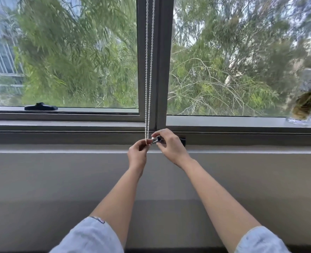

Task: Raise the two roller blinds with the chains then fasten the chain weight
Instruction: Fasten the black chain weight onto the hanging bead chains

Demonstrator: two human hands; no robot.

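Note:
A white bead chain [148,70] hangs as a double strand down the grey centre mullion [162,61] of the window. My left hand [137,154] pinches the bottom loop of the chain at sill height. My right hand [170,145] holds a small dark chain weight [157,139] with a pale end, pressed against the chain's lower end. Both hands meet just in front of the sill. No blind fabric shows in the panes; the rollers are out of view above.
A black window latch [41,106] lies on the left frame. A glass vase with dried stems [301,110] stands at the sill's far right. A small dark bracket [182,140] sits behind my right hand. Below the sill runs a plain grey wall [59,179].

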